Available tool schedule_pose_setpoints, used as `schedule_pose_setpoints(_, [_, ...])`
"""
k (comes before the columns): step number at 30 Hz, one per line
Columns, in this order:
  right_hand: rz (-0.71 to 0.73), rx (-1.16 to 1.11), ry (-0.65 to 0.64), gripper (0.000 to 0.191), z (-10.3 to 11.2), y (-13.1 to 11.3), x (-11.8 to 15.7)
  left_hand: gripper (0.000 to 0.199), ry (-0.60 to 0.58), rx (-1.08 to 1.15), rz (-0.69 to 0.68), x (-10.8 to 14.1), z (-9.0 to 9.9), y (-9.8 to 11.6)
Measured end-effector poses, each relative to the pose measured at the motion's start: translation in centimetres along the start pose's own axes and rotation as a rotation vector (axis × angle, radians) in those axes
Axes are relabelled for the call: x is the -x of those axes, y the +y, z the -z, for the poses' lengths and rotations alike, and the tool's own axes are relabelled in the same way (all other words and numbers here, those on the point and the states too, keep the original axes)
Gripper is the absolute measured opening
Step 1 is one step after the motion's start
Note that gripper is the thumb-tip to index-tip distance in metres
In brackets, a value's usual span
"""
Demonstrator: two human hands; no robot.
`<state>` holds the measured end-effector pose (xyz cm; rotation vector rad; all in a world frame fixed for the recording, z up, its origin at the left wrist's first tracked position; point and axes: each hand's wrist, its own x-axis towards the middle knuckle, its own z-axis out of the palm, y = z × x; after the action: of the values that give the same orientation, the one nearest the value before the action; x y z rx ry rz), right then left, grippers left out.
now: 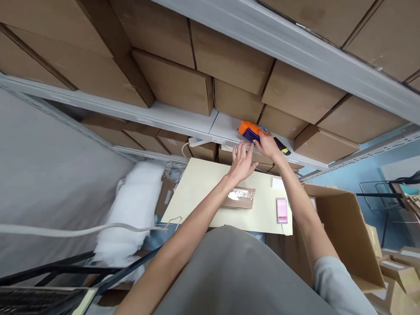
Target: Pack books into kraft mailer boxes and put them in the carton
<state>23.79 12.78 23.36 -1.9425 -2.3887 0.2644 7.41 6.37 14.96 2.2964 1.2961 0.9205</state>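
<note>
My right hand (265, 144) is closed on an orange and dark purple tape dispenser (249, 130) at the edge of the grey-white shelf (226, 125). Just left of it, my left hand (242, 162) has its fingers spread, the fingertips close to the dispenser's lower side; whether they touch it I cannot tell. A black and yellow tool (281, 146) lies on the shelf right of my right hand. Below my hands, a small cardboard box (239, 198) with shiny tape or film on top rests on the pale yellow table (197, 185).
A phone (281, 210) with a pink screen lies on the table's right side. Cardboard boxes (230, 53) fill the shelves above. White wrapping material (132, 206) stands at the left, and a large open carton (346, 231) at the right. A white cable (78, 231) crosses the left side.
</note>
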Motion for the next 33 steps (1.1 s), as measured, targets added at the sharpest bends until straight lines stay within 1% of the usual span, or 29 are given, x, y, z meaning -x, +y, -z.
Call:
schedule_pose_setpoints(2, [0.011,0.072,-0.033,0.047,-0.2,-0.5,-1.9,0.071,0.023,0.021,0.012,0.1,0.6,-0.3])
schedule_pose_setpoints(5, [-0.008,0.121,-0.075,0.048,-0.8,-0.9,-3.3,0.061,0.049,0.05,0.027,0.9,0.9,-0.6])
schedule_pose_setpoints(7, [-0.015,0.112,-0.045,0.052,-1.1,-1.0,-3.4,0.057,0.043,0.071,0.055,1.6,0.6,-1.1])
schedule_pose_setpoints(8, [-0.014,0.094,-0.001,0.054,-1.3,-1.0,-3.2,0.057,0.031,0.082,0.077,2.1,0.3,-1.6])
schedule_pose_setpoints(10, [-0.021,0.034,0.139,0.06,-1.9,-0.7,-1.9,0.058,-0.005,0.105,0.14,3.5,-0.5,-3.0])
schedule_pose_setpoints(12, [-0.065,-0.049,0.292,0.063,-3.5,-0.4,0.8,0.061,-0.046,0.125,0.233,5.8,-1.5,-5.1])
schedule_pose_setpoints(14, [-0.149,-0.144,0.38,0.066,-6.4,-0.3,4.8,0.064,-0.092,0.135,0.366,9.1,-2.7,-7.5])
schedule_pose_setpoints(15, [-0.199,-0.192,0.386,0.067,-8.4,-0.5,7.2,0.066,-0.119,0.137,0.448,11.0,-3.2,-8.6])
schedule_pose_setpoints(17, [-0.315,-0.29,0.331,0.069,-12.8,-1.2,12.3,0.068,-0.177,0.139,0.618,15.1,-4.4,-10.5])
schedule_pose_setpoints(19, [-0.457,-0.384,0.225,0.07,-17.1,-2.4,16.8,0.068,-0.207,0.147,0.743,18.6,-5.6,-11.5])
schedule_pose_setpoints(21, [-0.582,-0.481,0.113,0.072,-20.8,-3.6,20.1,0.066,-0.216,0.164,0.802,21.1,-6.8,-11.4])
schedule_pose_setpoints(22, [-0.63,-0.519,0.065,0.073,-22.3,-4.1,21.1,0.064,-0.22,0.172,0.811,21.9,-7.4,-11.1])
schedule_pose_setpoints(24, [-0.694,-0.569,-0.02,0.076,-24.4,-4.9,21.9,0.063,-0.216,0.172,0.814,22.4,-8.7,-10.0])
schedule_pose_setpoints(26, [-0.728,-0.589,-0.081,0.083,-25.7,-5.4,21.6,0.069,-0.196,0.14,0.826,22.0,-9.8,-8.6])
schedule_pose_setpoints(28, [-0.751,-0.572,-0.127,0.094,-26.5,-5.6,20.7,0.087,-0.174,0.077,0.862,21.1,-10.6,-7.4])
schedule_pose_setpoints(30, [-0.759,-0.526,-0.175,0.102,-27.1,-5.5,20.1,0.103,-0.177,0.015,0.914,20.2,-11.0,-6.8])
schedule_pose_setpoints(31, [-0.757,-0.503,-0.198,0.101,-27.3,-5.3,19.9,0.105,-0.189,-0.006,0.936,20.0,-11.0,-6.7])
schedule_pose_setpoints(32, [-0.753,-0.487,-0.218,0.097,-27.6,-5.0,19.9,0.1,-0.206,-0.019,0.955,19.8,-10.9,-6.8])
schedule_pose_setpoints(33, [-0.746,-0.486,-0.232,0.091,-27.8,-4.6,20.0,0.091,-0.224,-0.022,0.968,19.8,-10.7,-7.1])
